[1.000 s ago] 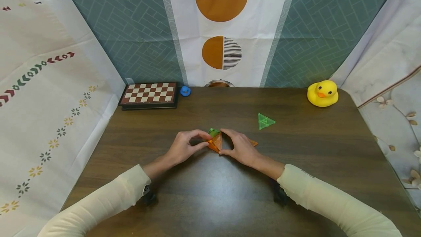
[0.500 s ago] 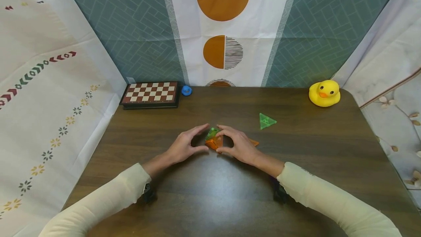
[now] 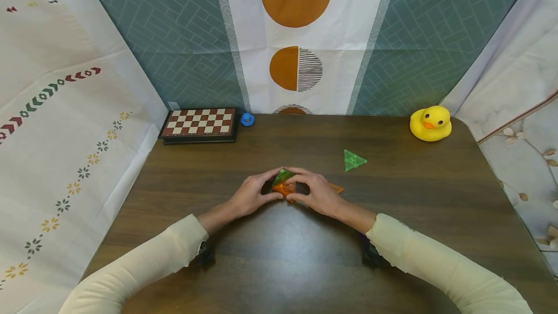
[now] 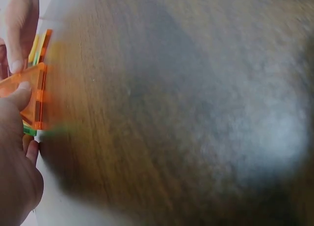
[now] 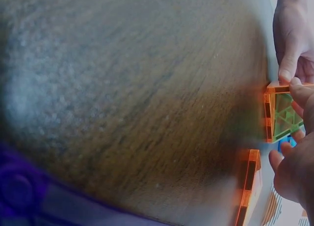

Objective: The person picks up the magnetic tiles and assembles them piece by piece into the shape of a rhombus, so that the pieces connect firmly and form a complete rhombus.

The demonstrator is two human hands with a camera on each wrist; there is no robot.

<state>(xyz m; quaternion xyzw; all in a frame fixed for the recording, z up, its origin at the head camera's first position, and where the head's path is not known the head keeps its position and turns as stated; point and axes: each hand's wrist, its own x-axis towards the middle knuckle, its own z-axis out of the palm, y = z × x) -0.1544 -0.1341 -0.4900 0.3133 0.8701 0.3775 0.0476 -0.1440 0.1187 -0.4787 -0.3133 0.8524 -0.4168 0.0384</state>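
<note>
Between both hands, on the wooden table, stands a small three-dimensional shape of translucent magnetic tiles, with a green tile (image 3: 282, 177) at the back and an orange tile (image 3: 282, 189) in front. My left hand (image 3: 254, 196) holds its left side, thumb at the front and fingers behind. From the other side my right hand (image 3: 317, 193) grips it, partly covering it in the head view. In the left wrist view, both thumbs rest at the orange tile (image 4: 35, 98). A loose orange tile (image 5: 249, 189) lies beside the right hand, mostly hidden behind it in the head view.
A flat green triangular tile (image 3: 354, 160) lies behind the right hand. Along the table's back edge are a checkered board box (image 3: 198, 124), a small blue object (image 3: 247, 119) and a yellow rubber duck (image 3: 430, 124). Patterned cloths hang behind and at both sides.
My left hand let go of the shape's orange part and spread apart from it, then came back in around its left side. The right hand shifted slightly while staying at the shape.
</note>
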